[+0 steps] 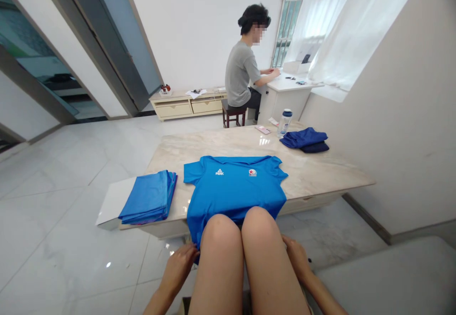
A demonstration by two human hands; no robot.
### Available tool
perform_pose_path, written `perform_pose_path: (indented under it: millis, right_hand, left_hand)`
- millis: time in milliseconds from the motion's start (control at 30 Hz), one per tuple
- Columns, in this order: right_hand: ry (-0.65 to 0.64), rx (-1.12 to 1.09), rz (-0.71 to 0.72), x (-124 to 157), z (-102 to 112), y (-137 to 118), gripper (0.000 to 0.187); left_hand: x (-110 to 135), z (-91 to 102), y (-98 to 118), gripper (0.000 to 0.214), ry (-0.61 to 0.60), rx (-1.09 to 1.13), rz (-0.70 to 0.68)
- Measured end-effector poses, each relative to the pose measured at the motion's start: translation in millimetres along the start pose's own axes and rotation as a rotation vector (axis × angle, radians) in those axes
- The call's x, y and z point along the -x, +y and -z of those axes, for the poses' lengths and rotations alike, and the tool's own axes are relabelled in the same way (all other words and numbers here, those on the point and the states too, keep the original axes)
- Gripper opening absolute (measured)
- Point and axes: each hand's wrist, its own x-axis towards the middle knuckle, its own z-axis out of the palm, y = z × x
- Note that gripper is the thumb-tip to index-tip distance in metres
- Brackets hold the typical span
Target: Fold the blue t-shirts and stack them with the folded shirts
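A bright blue collared T-shirt (231, 184) lies front side up on the marble-topped table (217, 141), collar toward the far side. Two chest logos show, and its lower part hangs over the near edge, partly behind my knees. My left hand (182, 262) is closed on the shirt's hem corner, left of my left knee. Beside my right knee is my right hand (296, 255), its fingertips hidden behind the leg, so what they hold does not show. A stack of folded blue shirts (146, 198) rests at the table's left end.
Dark blue folded clothes (304, 139), a water bottle (285, 122) and a pink phone (262, 129) lie toward the table's far right. Beyond, a person (242, 68) sits on a stool at a white desk (285, 83). A low cabinet (174, 109) stands along the wall.
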Motion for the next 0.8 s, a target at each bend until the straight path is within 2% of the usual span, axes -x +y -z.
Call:
perform_pose_path:
  millis: [100, 167, 267, 367, 467, 567, 667, 800]
  right_hand:
    - [0.122, -0.062, 0.034, -22, 18, 11, 0.039]
    - [0.196, -0.057, 0.058, -53, 37, 13, 0.036]
    - [0.224, -0.010, 0.120, -121, 60, 7, 0.035]
    - [0.170, 0.028, 0.185, -201, 67, -5, 0.037]
    - [0.087, 0.078, 0.235, -276, 55, -10, 0.037]
    - [-0.013, 0.155, 0.232, -333, 35, -6, 0.039]
    - [-0.086, 0.187, 0.250, -367, 19, 7, 0.041]
    - [-0.103, 0.139, 0.384, -389, 12, 26, 0.022]
  left_hand:
    - [-26, 20.9, 2, 0.027, 0.127, 0.023, -0.036]
    - [-58, 39.1, -4, 0.026, 0.197, 0.064, -0.062]
    - [-126, 61.9, -20, 0.025, 0.212, 0.109, -0.114]
    - [-209, 69.7, -43, 0.029, 0.171, 0.084, -0.160]
    - [-289, 60.5, -69, 0.034, 0.076, 0.045, -0.180]
    - [-352, 40.5, -93, 0.039, -0.019, 0.031, -0.192]
    - [-393, 17.7, -110, 0.040, -0.048, 0.064, -0.214]
    - [-426, -7.1, -128, 0.027, -0.031, 0.110, -0.272]
